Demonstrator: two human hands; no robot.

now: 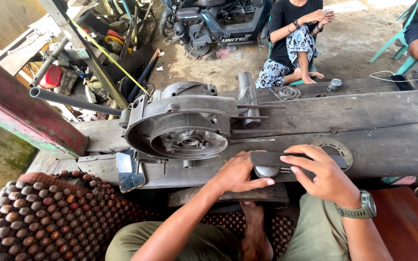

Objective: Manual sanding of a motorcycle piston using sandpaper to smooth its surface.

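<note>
From the camera on my head I look down at a long, dark wooden bench. My left hand rests on the front edge of the bench. Its fingers are bent and close together, and its thumb sticks out to the right, just under a small round metal part. The round part sits right between my two hands, touching my left fingers.

My right hand is just to the right of it. This hand pinches a flat dark bar, with my fingers on top and my thumb below. The bar lies flat over the round part and reaches left to my left hand. There is a green watch on my right wrist.

A big grey engine case sits on the bench, up and to the left of my left hand, near but not touching. A phone lies by the bench edge below it. A flat ring plate lies just behind my right hand.

A seat of brown wooden beads is at my left. Another person sits on the ground far past the bench.
</note>
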